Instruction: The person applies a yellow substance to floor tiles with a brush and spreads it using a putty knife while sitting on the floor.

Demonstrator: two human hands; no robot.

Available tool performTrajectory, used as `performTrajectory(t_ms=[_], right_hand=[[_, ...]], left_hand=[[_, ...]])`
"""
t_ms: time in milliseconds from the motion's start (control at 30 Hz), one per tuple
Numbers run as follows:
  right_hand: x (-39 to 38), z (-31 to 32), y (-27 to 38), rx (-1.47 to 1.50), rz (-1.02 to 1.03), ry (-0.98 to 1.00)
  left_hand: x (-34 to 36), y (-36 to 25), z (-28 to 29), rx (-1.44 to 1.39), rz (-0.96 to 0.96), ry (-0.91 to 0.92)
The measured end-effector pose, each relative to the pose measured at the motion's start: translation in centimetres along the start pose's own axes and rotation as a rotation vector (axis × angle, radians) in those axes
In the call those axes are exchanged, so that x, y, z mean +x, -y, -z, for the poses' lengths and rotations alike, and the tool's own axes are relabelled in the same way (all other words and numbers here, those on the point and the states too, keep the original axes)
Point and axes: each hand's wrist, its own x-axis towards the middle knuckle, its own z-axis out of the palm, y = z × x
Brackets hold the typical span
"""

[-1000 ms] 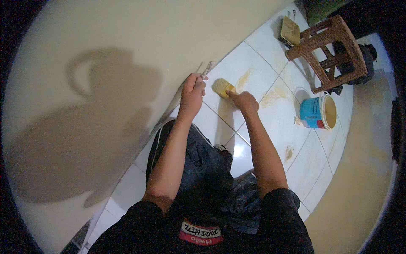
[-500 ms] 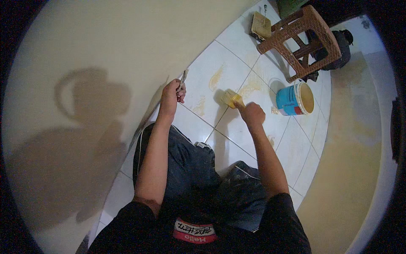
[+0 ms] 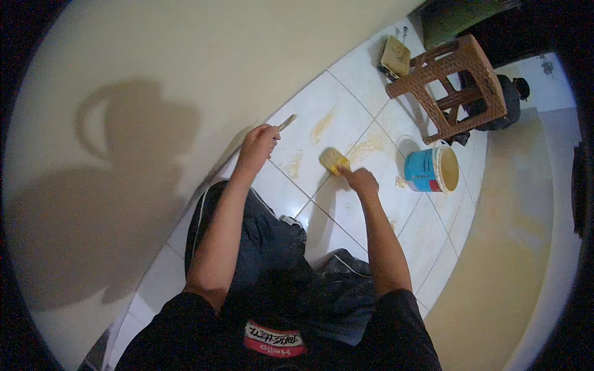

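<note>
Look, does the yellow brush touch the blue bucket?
Apart: the head view shows bare white tiles between the yellow brush and the blue bucket.

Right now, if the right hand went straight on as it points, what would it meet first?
Leading with its wide, yellowish paintbrush, the right hand would probably meet the white tiled floor first; depth is unclear.

A brown textured stool [image 3: 489, 77] has a blue bucket [image 3: 421, 170] on its near side and a shallow yellowish tray [image 3: 396, 57] near its left. A bulky black shape [image 3: 512, 105], kind unclear, shows behind its right side; a dark green surface [image 3: 444, 28] lies beyond it.
</note>
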Motion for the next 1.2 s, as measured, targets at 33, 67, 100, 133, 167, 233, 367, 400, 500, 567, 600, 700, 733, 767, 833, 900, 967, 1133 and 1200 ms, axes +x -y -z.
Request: performTrajectory(t_ms=[33, 67, 100, 133, 167, 233, 367, 400, 500, 567, 600, 700, 733, 767, 833, 900, 967, 1133, 1200], right_hand=[[-1.0, -0.2, -2.2, -0.022, -0.023, 0.003], [-1.8, 0.0, -4.0, -0.055, -0.055, 0.000], [-2.5, 0.4, -5.0, -0.081, -0.085, -0.004], [-3.0, 0.9, -5.8, -0.084, -0.092, -0.008], [-3.4, 1.5, -6.3, -0.164, -0.088, -0.018], [-4.3, 3.1, -5.5, -0.290, -0.036, -0.092], [-3.8, 3.7, 2.2, -0.150, 0.045, -0.266], [-3.6, 3.3, 5.0, -0.125, 0.063, -0.253], [-3.4, 1.8, 13.0, 0.005, 0.111, -0.151], [-3.7, 0.2, 14.1, 0.004, 0.145, -0.066], [-4.0, -0.9, 14.4, -0.001, 0.176, 0.023], [-4.5, -2.8, 6.9, -0.026, 0.133, 0.122], [-5.1, -3.0, 4.8, -0.057, 0.112, 0.169], [-5.7, -2.7, 2.4, -0.083, 0.068, 0.214], [-7.0, -2.3, -1.9, -0.103, -0.031, 0.222], [-8.2, -2.5, -4.3, -0.125, 0.003, 0.084], [-8.7, -2.6, -6.0, -0.180, 0.043, -0.045], [-9.2, -1.4, -3.3, -0.058, 0.042, -0.167], [-8.5, -2.2, 0.6, -0.022, 0.097, -0.180]], left_hand=[[0.1, -0.4, 0.0, -0.004, 0.017, -0.012], [-0.3, -0.7, 0.0, -0.008, 0.042, -0.024], [-0.3, -1.4, 0.3, -0.004, 0.006, 0.021], [-0.4, -1.3, 0.3, -0.018, 0.028, 0.019], [-0.5, -1.2, 0.3, -0.033, 0.050, 0.012], [-0.3, -1.1, 0.5, -0.013, 0.035, 0.029], [-0.9, -1.9, 0.1, 0.033, 0.018, -0.011], [-0.8, -1.8, 0.1, 0.027, -0.016, -0.020], [-0.8, -1.4, 1.0, -0.081, -0.095, -0.042], [-0.7, -1.4, 1.4, -0.024, -0.080, -0.089], [-0.8, -1.5, 1.9, -0.052, -0.074, -0.076], [-1.0, -1.3, 0.5, -0.086, -0.066, -0.028], [-0.9, -1.1, 0.9, -0.112, -0.114, -0.036], [-0.8, -0.8, 0.8, -0.144, -0.154, -0.023], [-1.5, -1.5, 0.3, -0.250, -0.036, -0.087], [-0.6, -0.8, 1.6, -0.272, -0.001, -0.069], [-1.0, -1.1, 1.2, -0.240, 0.003, -0.019], [-1.1, -1.2, 0.2, -0.242, 0.069, -0.001], [-0.9, -1.4, 0.6, -0.227, 0.077, -0.053]])
